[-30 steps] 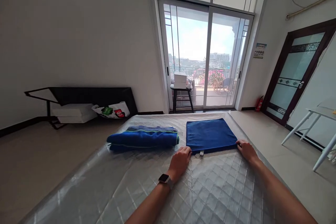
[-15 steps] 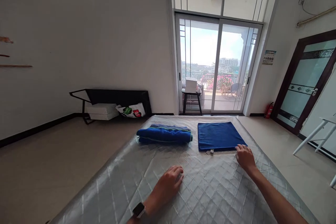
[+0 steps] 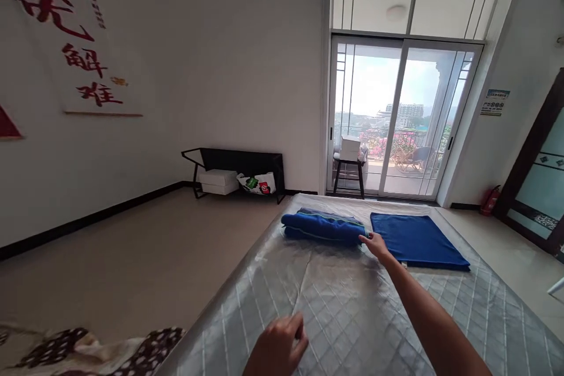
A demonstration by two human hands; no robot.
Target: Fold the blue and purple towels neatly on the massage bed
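A thick, loosely folded blue towel [image 3: 324,227] with light green edging lies across the mattress [image 3: 335,291]. At its right end is my right hand [image 3: 374,245], with thumb and fingers closed on the towel's edge. Just beyond that hand, a flat, squarely folded blue cloth [image 3: 420,239] lies to the right, a small white tag at its near edge. My left hand [image 3: 279,342] hovers low over the near part of the mattress. Its fingers are curled in and I see nothing in them. The mattress has a silvery quilted surface.
On the floor at lower left lies a brown-and-cream patterned cloth [image 3: 132,352]. A black rack [image 3: 242,158] with white boxes [image 3: 218,181] and a printed bag [image 3: 258,183] stands by the wall. A dark stool [image 3: 349,173] stands before the sliding glass door [image 3: 399,117].
My right hand has left the flat cloth's near right corner and moved left to the folded towel's right end. My left hand has drawn back nearer to me, and the view has turned left.
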